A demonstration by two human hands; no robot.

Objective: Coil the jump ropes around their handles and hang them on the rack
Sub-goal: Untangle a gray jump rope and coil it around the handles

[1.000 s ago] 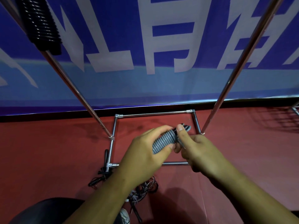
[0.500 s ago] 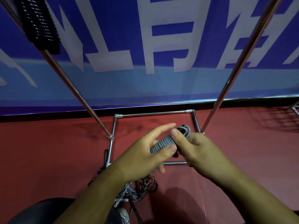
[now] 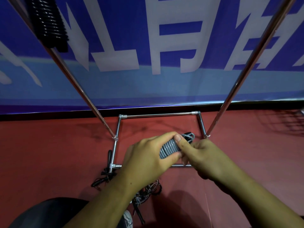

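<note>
A grey jump rope (image 3: 169,148) is coiled tightly around its dark handles, whose ends stick out at the upper right. My left hand (image 3: 148,158) grips the lower part of the coil. My right hand (image 3: 202,157) holds its upper part, thumb pressed on top of the grey turns. The bundle is in the air above the chrome rack's base frame (image 3: 158,115). A black coiled rope (image 3: 49,23) hangs at the upper left beside the rack's left pole (image 3: 79,89).
The rack's right pole (image 3: 243,79) slants up to the top right. Loose tangled ropes (image 3: 148,191) and a black rope with handles (image 3: 107,171) lie on the red floor near my shoe. A blue banner covers the wall behind.
My left hand's fingers, spread half a second ago, have closed round the coil again. My right thumb has shifted onto the top of the grey turns. The bundle stays in about the same place.
</note>
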